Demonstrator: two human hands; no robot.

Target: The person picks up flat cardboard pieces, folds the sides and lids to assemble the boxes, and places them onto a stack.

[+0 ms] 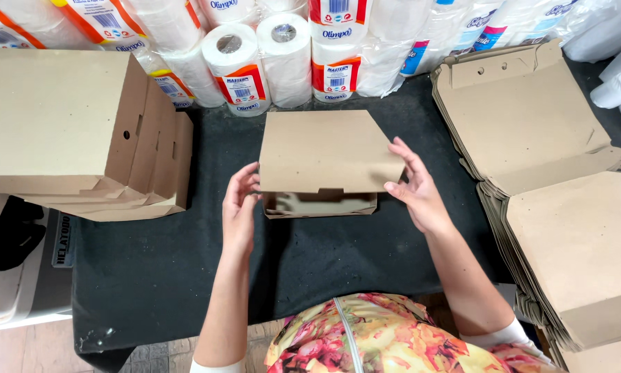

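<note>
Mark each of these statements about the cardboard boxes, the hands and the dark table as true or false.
1. Both hands touch the brown box in the middle. True: the left hand and the right hand are at the sides of the box.
2. That box lies on a white cloth. False: it rests on the dark table.
3. Flat unfolded boxes are piled on the right. True.
4. The folded boxes on the left are blue. False: they are brown.
</note>
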